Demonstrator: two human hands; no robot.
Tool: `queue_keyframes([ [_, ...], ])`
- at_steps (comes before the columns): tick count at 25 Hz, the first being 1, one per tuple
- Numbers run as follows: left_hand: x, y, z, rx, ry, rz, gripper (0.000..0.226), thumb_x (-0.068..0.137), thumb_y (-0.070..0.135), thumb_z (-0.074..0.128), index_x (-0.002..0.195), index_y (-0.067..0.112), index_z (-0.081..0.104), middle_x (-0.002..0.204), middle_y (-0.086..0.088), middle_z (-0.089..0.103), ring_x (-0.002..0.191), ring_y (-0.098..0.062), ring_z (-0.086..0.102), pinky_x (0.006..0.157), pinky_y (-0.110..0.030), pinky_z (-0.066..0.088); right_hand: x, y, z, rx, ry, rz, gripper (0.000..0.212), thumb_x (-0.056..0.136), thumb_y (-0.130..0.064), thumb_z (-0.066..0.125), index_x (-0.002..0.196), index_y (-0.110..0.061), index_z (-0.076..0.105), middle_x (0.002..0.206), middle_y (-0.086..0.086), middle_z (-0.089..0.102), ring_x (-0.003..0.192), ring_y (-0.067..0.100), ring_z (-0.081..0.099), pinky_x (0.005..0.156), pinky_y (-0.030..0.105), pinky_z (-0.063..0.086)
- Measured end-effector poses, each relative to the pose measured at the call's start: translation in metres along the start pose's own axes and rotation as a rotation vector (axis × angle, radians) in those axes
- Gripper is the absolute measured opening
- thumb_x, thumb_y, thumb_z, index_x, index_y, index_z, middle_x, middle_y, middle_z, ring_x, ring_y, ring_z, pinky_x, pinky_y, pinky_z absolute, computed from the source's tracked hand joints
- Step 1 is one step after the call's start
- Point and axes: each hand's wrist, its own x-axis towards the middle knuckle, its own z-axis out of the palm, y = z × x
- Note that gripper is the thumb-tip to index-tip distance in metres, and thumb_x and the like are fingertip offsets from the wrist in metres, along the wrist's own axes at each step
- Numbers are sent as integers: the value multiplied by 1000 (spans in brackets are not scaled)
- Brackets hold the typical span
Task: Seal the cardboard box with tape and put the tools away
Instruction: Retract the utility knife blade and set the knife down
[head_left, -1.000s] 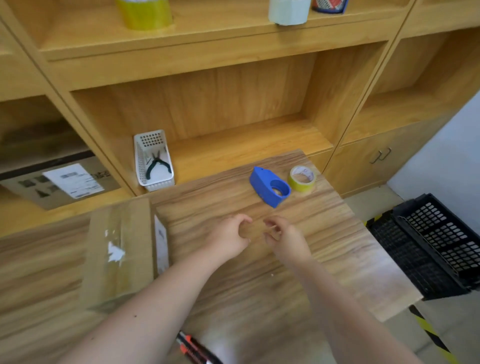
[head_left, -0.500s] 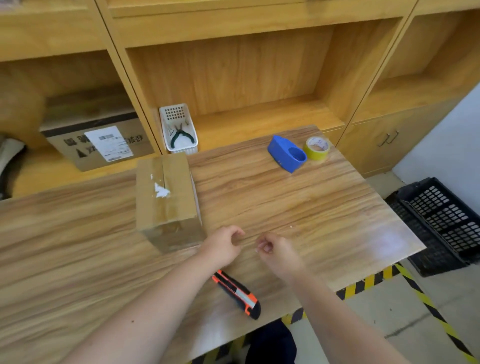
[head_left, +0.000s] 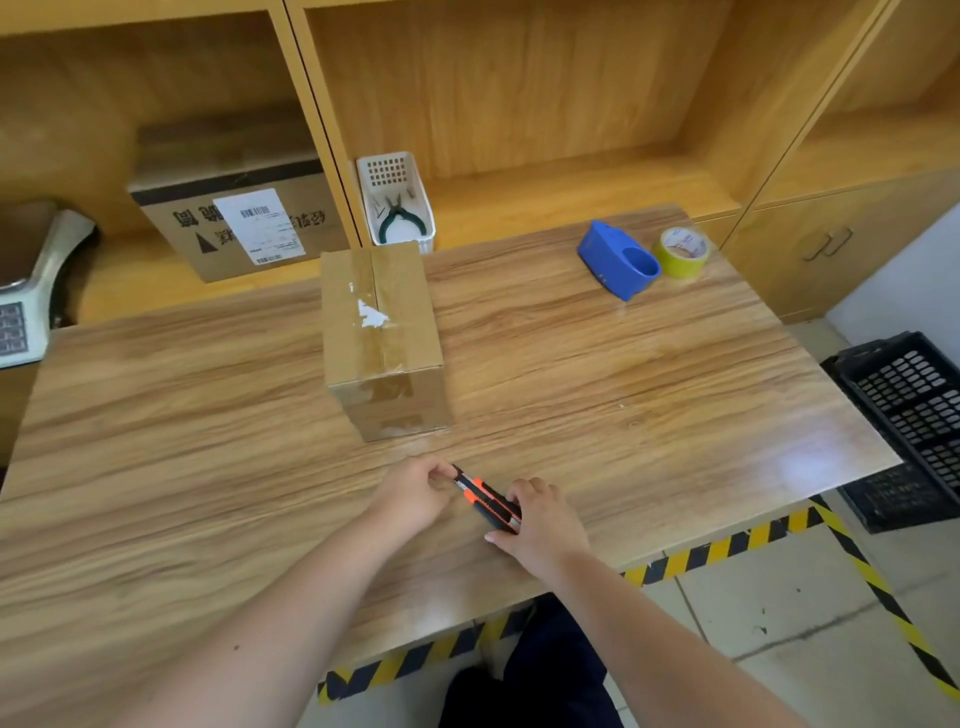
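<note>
Both hands are on the orange and black knife (head_left: 487, 500) near the table's (head_left: 649, 395) front edge: the left hand (head_left: 415, 491) pinches its tip and the right hand (head_left: 540, 519) wraps its back end. The taped cardboard box (head_left: 382, 332) sits just behind. Push the blade all the way in before putting the knife away.

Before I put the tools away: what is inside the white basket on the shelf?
The white basket holds green-handled pliers. Its near wall hides the bottom, so anything else there cannot be seen.

Bright, soft shadows, tabletop glare, wide-angle distortion
</note>
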Motion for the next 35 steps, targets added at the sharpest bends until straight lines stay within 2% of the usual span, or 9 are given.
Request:
queue_keyframes([
  [6, -3, -14, 0, -25, 4, -26, 24, 81, 10, 65, 102, 21, 70, 108, 2, 67, 102, -16, 62, 89, -24, 46, 3, -1, 12, 22, 60, 56, 40, 81, -36, 64, 113, -16, 51, 114, 1, 52, 106, 19, 46, 87, 32, 47],
  [13, 10, 27, 0, -126, -55, -17, 15, 87, 28, 64, 100, 22, 70, 96, 7, 67, 90, -13, 60, 74, -22, 41, 15, -4, -32, 309, 158, 125, 30, 79, -36, 64, 101, -22, 49, 102, -5, 49, 77, 15, 59, 63, 35, 52],
  [15, 19, 55, -7, -209, -102, 21, 18, 91, 36, 58, 92, 21, 68, 84, 8, 64, 82, -16, 59, 70, -25, 42, 25, -7, -54, 353, 214, 93, 29, 78, -32, 65, 101, -20, 51, 102, -3, 49, 77, 16, 57, 66, 35, 50],
  [18, 43, 95, -18, -379, -90, 50, 27, 93, 35, 54, 81, 13, 62, 89, -14, 72, 81, -29, 67, 74, -37, 52, 46, -10, -91, 414, 279, -12, 30, 79, -26, 66, 103, -16, 51, 100, -3, 46, 82, 15, 53, 72, 31, 47],
  [22, 71, 149, -42, -681, -97, 19, 19, 99, 20, 47, 96, 8, 61, 96, -11, 70, 64, -14, 69, 54, -21, 53, 86, -10, -142, 678, 315, -17, 8, 90, -25, 58, 95, -20, 53, 89, -7, 56, 74, 1, 51, 66, 18, 38],
  [25, 93, 181, -55, -738, -89, 30, 22, 99, 16, 47, 108, 2, 61, 99, -12, 69, 67, -16, 70, 54, -20, 57, 120, -9, -180, 856, 242, 137, 26, 94, -36, 51, 82, -13, 57, 70, -4, 58, 64, 8, 55, 66, 26, 41],
  [29, 128, 213, -59, -682, -45, 45, 21, 99, 18, 47, 107, 6, 63, 97, -11, 72, 79, -23, 73, 63, -26, 59, 158, -3, -216, 928, 62, 215, 38, 89, -44, 56, 80, -8, 60, 57, 2, 61, 40, 8, 58, 41, 16, 44],
  [32, 151, 230, -54, -695, -36, 1, 21, 99, 19, 47, 106, 6, 62, 98, -13, 72, 85, -27, 73, 66, -29, 58, 184, 8, -227, 983, 43, 205, 33, 89, -38, 59, 77, -7, 61, 55, 4, 58, 41, 16, 56, 43, 24, 49],
  [35, 171, 245, -45, -701, -12, -35, 20, 99, 16, 47, 105, 4, 62, 91, -11, 70, 78, -25, 70, 72, -34, 58, 205, 26, -235, 944, 39, 161, 30, 90, -31, 57, 65, -15, 60, 46, -7, 54, 43, 8, 50, 48, 25, 44],
])
